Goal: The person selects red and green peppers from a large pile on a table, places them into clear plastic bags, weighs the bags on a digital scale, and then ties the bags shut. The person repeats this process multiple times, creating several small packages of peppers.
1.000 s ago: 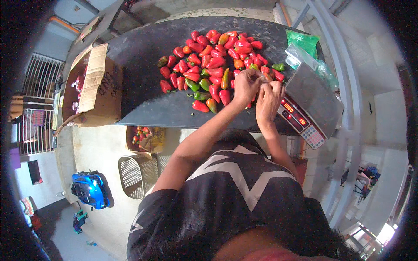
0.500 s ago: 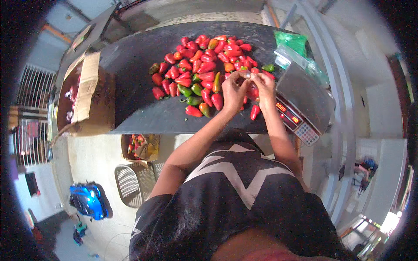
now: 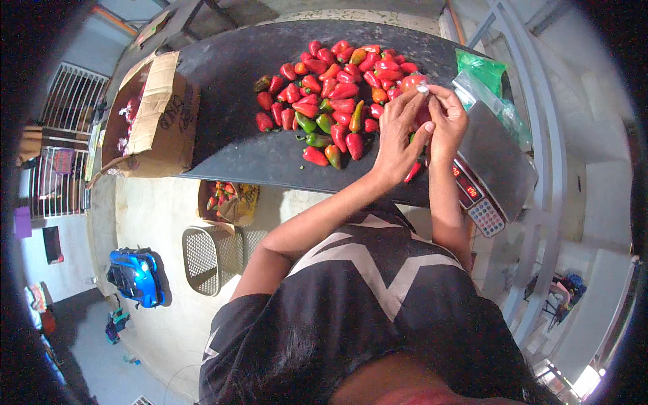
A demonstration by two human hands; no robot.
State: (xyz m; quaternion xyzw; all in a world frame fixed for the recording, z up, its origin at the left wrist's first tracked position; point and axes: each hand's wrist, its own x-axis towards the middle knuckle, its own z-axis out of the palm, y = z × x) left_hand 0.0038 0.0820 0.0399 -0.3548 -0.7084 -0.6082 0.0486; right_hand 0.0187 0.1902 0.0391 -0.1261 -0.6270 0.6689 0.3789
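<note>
Both hands meet at the right side of a heap of red peppers (image 3: 343,91), which has several green and orange ones mixed in. The fingers of my right hand (image 3: 448,125) are pinched at the whitish, twisted top of a clear plastic bag (image 3: 422,88). From the other side, my left hand (image 3: 399,135) has its fingertips closed on the same top, its thumb standing apart. Red shows through the bag, most of which my hands hide. Just right of my hands stands a digital scale (image 3: 496,145) with a lit red display and a keypad.
An open cardboard box (image 3: 162,128) holding wrapped red goods stands at the table's left end. Green and clear plastic bags (image 3: 482,71) lie at the far right. Below the table edge are a box of peppers (image 3: 219,199), a plastic basket (image 3: 202,260) and a blue backpack (image 3: 137,277).
The view has shifted, so the table and peppers sit farther up and right. My left hand has turned, its back now showing and its fingers reaching over the bag top. My right hand stays pinched.
</note>
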